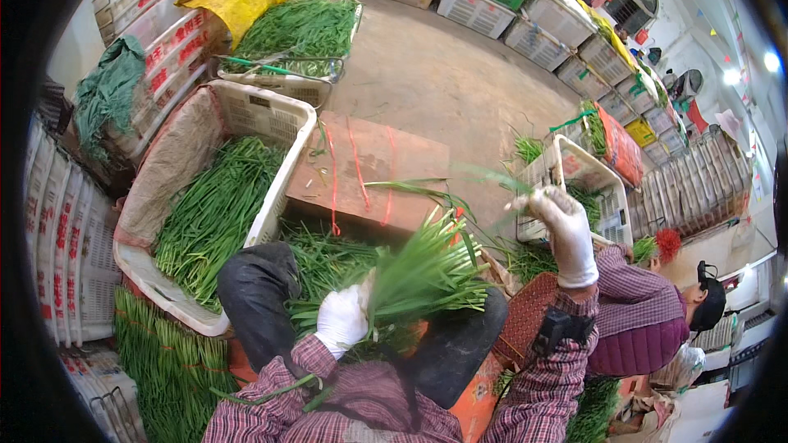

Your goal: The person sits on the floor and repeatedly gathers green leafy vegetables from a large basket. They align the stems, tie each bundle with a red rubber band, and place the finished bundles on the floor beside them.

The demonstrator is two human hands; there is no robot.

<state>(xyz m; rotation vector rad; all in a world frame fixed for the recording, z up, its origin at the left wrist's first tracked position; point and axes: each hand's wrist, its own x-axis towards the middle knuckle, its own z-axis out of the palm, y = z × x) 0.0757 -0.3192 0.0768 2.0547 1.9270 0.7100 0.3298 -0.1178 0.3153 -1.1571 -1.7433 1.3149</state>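
Observation:
My left hand (pixel 342 320), in a white glove, grips a bunch of long green chive-like stalks (pixel 425 264) above my lap. The pale stalk ends fan toward the upper right, and part of the bunch is blurred. My right hand (pixel 557 221), also gloved in white, is raised to the right, apart from the bunch. Its fingers are closed on a few green leaves (pixel 508 181), which are blurred. Loose greens (pixel 332 255) lie between my knees under the bunch. Beyond them stands a brown board-like surface (pixel 369 166) with several red ties (pixel 358 163) across it.
At my left is a white plastic crate (pixel 301 129) of loose greens (pixel 221 203); banded bunches (pixel 166 363) stand below it. Another filled crate (pixel 295 31) is farther off. A co-worker (pixel 640 320) sits close on my right, near a white crate (pixel 606 191). Stacked crates (pixel 474 9) line the back.

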